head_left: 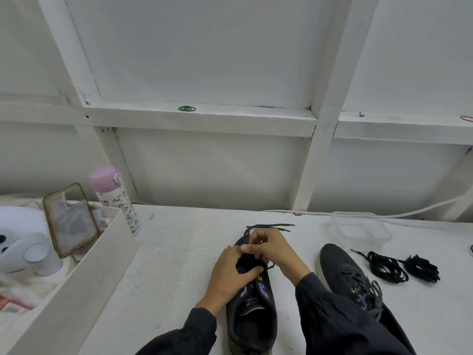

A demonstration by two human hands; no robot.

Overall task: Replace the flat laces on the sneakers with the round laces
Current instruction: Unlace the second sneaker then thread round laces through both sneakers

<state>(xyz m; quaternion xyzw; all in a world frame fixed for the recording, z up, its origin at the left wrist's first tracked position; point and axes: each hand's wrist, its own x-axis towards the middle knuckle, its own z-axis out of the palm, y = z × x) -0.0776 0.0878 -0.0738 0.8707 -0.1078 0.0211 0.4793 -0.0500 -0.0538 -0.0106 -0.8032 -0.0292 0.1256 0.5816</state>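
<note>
On the table (pixel 174 265), a sneaker (pixel 252 316) lies in the middle, its loose lace (pixel 271 226) trailing behind the toe. A second sneaker (pixel 343 272) sits just right of it, two lace bundles (pixel 386 266) further right, a plastic container (pixel 361 228) behind them. Far left, a bottle (pixel 115 198) stands beside a box (pixel 84 272) holding what may be a phone case (pixel 70 219).
</note>
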